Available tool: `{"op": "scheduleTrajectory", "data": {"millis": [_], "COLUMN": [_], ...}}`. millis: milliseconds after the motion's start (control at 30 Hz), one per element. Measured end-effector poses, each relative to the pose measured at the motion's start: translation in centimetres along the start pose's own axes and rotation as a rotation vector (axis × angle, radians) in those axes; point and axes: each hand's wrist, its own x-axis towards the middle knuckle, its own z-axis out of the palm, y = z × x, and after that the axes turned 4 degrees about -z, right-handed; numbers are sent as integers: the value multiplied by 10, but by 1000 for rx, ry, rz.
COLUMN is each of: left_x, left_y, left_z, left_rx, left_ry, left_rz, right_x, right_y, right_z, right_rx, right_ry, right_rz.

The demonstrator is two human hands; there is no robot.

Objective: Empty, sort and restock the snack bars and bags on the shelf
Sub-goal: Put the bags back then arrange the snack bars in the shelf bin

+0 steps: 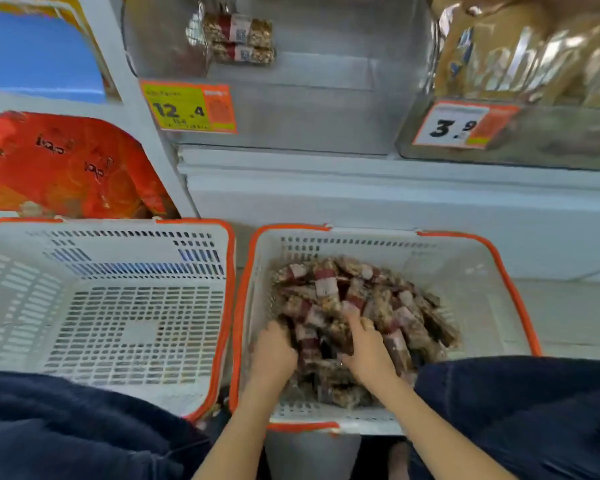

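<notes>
Both forearms reach down between dark blue trouser knees into the right basket (430, 251), a white slotted crate with an orange rim. Left hand (273, 351) digs into the near side of the pile of snack bars (361, 306), its fingers curled down among the wrappers; whether they actually grip a bar I cannot tell, since the fingertips are buried. Right hand (368, 344) lies on top of the pile with its fingers curled over the bars, a ring on one finger; its grip is also unclear.

Just beside it, rim almost touching rim, sits the left basket (101, 306), the same kind, with its slotted floor bare.

Above, on the shelf (326, 98), two snack bars in clear wrap with red-and-white labels (239, 39) lie stacked at the back of a clear bin. A yellow-and-orange price tag (187, 107) reads 12.4; a white one (461, 124) further right reads 3.9. Brown bags (520, 50) fill the bin at the top right, blurred and cut off by the edge. Red packets (66, 164) lie on the lower left shelf, with a blue box (39, 53) above them.
</notes>
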Motion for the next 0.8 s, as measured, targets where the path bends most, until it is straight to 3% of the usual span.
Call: {"op": "scheduleTrajectory", "data": {"millis": [100, 200, 267, 367, 467, 600, 733, 800], "left_x": [11, 6, 7, 5, 2, -10, -34, -46], "left_y": [-42, -38, -34, -33, -26, -14, -3, 6], "left_z": [36, 33, 36, 44, 37, 17, 5, -1], "left_rx": [-6, -71, -98, -119, -285, -627, -880, -1016], "left_ry": [-56, -78, -103, -41, 15, -87, -203, -252], "left_rz": [-38, -37, -32, -34, -61, -113, 0, 47], "right_x": [-9, -14, -19, -25, -34, -51, -61, -63], "right_y": [13, 26, 28, 26, 18, -15, -47, -52], "right_z": [5, -8, -13, -18, -29, -53, -64, -64], "right_rx": [8, -217, -160, 17, 177, 597, 1377, 1473], "right_ry": [-41, -322, -420, -359, -230, -40, -93, -106], "right_rz": [18, -21, -7, 4, 64, 210, 407, 396]}}
